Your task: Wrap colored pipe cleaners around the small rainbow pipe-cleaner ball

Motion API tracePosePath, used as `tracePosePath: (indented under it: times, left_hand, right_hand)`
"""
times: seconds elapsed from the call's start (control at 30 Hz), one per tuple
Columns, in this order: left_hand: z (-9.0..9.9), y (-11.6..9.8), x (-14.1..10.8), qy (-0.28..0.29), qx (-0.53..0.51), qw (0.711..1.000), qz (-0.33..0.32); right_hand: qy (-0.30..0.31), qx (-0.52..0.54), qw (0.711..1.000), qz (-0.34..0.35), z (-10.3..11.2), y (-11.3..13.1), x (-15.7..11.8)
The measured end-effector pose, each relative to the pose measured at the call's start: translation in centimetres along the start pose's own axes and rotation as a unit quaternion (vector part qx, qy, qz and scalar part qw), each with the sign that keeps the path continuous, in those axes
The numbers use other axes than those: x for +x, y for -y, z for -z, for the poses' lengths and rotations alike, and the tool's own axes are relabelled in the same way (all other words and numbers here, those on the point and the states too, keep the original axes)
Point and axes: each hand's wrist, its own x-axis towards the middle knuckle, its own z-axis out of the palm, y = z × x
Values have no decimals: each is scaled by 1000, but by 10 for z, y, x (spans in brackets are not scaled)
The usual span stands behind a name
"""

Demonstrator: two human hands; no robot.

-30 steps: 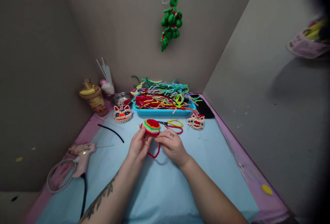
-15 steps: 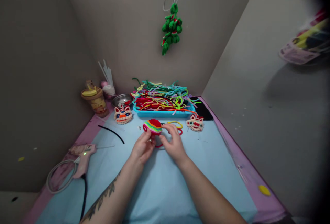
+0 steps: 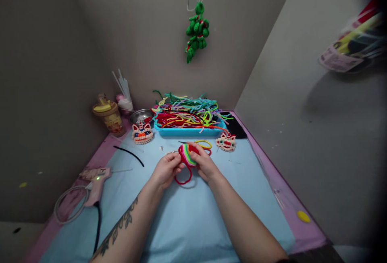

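A rainbow-striped piece of chenille stems (image 3: 186,155), mostly red with yellow, green, blue and pink bands, is held above the blue cloth. My right hand (image 3: 204,161) is closed around its red right side. At its left edge, my left hand (image 3: 169,167) pinches with thumb and fingertips; what exactly lies between them is too small to make out. A red stem (image 3: 184,183) loops down from the piece. Behind my right hand lie scissors (image 3: 203,142) with yellow and red handles, partly hidden.
A blue tray (image 3: 190,132) heaped with coloured chenille stems stands at the back, between two lion-face figures (image 3: 142,134) (image 3: 226,142). A pink glue gun (image 3: 98,180) with its green light on lies left, near a black stem (image 3: 130,155). A metal bowl (image 3: 142,116) and cup (image 3: 110,120) stand behind.
The striped piece has been turned so its bands run more upright. My right hand has taken hold of it, while my left has shifted to its edge. The red loop now hangs in view.
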Motion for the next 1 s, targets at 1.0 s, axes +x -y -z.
tracePosePath:
  times: [1.0]
  left_hand:
    - [-10,11,8,-138,-205,965,-90]
  right_hand:
    - [-28,163,985,-47,-26,-21,-2]
